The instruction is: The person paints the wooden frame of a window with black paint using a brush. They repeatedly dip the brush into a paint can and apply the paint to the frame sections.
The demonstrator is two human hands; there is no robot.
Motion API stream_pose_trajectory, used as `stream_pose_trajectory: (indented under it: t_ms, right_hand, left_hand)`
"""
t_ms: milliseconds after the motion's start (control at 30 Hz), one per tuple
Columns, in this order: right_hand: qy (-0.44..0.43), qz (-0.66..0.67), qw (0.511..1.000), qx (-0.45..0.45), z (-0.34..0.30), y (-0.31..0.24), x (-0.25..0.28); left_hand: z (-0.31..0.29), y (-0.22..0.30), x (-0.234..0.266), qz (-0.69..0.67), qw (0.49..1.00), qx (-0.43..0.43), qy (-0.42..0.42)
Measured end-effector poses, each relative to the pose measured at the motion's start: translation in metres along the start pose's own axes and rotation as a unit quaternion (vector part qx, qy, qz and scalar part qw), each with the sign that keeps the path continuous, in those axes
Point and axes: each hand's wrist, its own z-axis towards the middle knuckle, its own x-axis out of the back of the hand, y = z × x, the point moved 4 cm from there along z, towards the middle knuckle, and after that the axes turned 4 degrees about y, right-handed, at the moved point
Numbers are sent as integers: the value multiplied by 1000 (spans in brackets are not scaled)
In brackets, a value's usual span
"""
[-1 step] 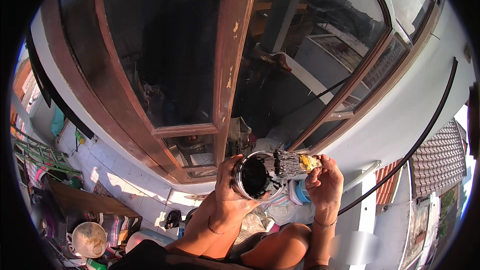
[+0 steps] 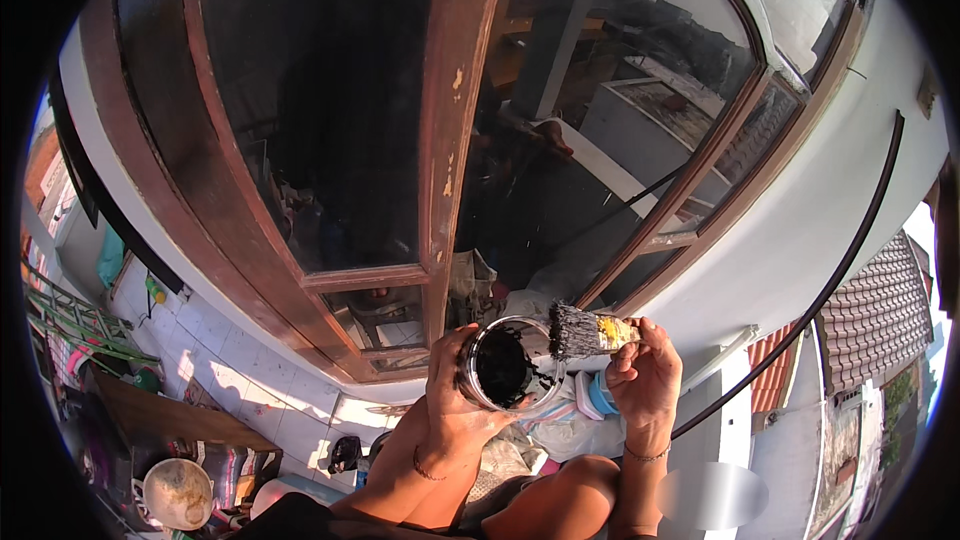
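My left hand [image 2: 455, 385] is wrapped round an open paint can [image 2: 548, 395], tilted so its mouth faces me. Thick black paint [image 2: 503, 365] coats the inside and streaks the wall on the right. Between thumb and fingers, my right hand [image 2: 648, 372] pinches the handle of a paintbrush [image 2: 585, 332]. Its bristles are dark with paint and point left, beside the can's upper right rim. Beyond both hands stands a brown wooden window frame [image 2: 440, 170] with dark glass panes; pale chipped spots show on its middle post.
A black hose [image 2: 835, 275] runs down the white wall [image 2: 780, 240] at right. Bags and a blue container [image 2: 602, 395] lie below my hands. White floor tiles [image 2: 225, 360], a dirty round tub [image 2: 178, 493] and a green metal rack [image 2: 75, 305] are at left.
The paintbrush has shifted slightly and sits by the can's right rim, still in my right hand. My view has moved a little; the can stays in my left hand.
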Motion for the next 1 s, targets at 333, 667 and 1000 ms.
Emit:
stream_pose_trajectory:
  t_ms: [333, 667, 1000]
  right_hand:
    - [56, -319, 551, 769, -22, -121, -93]
    - [68, -413, 289, 861, 16, -113, -170]
    - [51, -412, 295, 861, 35, -111, -179]
  left_hand:
    - [-3, -11, 7, -37, 999, -9, -21]
    - [-5, -16, 8, -112, 992, -13, -48]
    - [-23, -69, 5, -473, 834, 281, -37]
